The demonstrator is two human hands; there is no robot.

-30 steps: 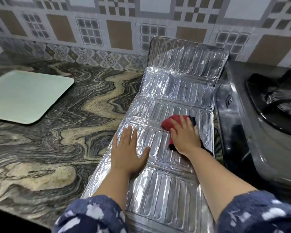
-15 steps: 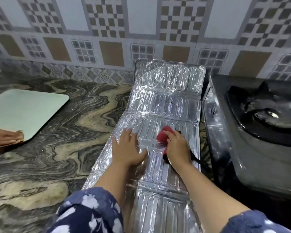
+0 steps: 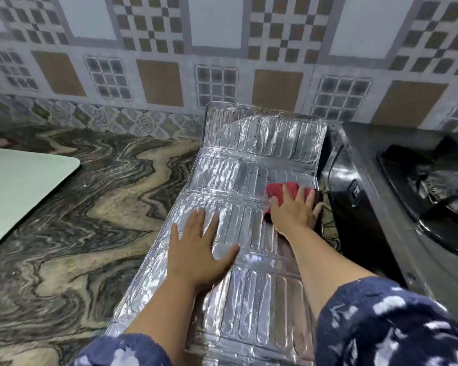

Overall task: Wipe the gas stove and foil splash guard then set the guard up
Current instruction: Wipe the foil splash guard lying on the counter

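The silver foil splash guard [image 3: 249, 159] lies flat along the marbled counter, its far panel tilted up against the tiled wall. My left hand [image 3: 198, 249] presses flat on the guard's middle panel, fingers spread, holding nothing. My right hand [image 3: 294, 210] presses a red and black cloth [image 3: 275, 190] onto the guard near its right edge. The black gas stove [image 3: 368, 207] stands just right of the guard, its burner [image 3: 439, 196] at the frame's right edge.
A pale green board [image 3: 19, 188] lies on the marbled counter [image 3: 90, 220] at the left. The patterned tile wall [image 3: 222, 62] runs along the back. Open counter lies between the board and the guard.
My right hand has slid the cloth up and to the right, toward the guard's stove-side edge. The left hand stays pressed on the foil. The view has tilted up. The other person's hand at left is gone.
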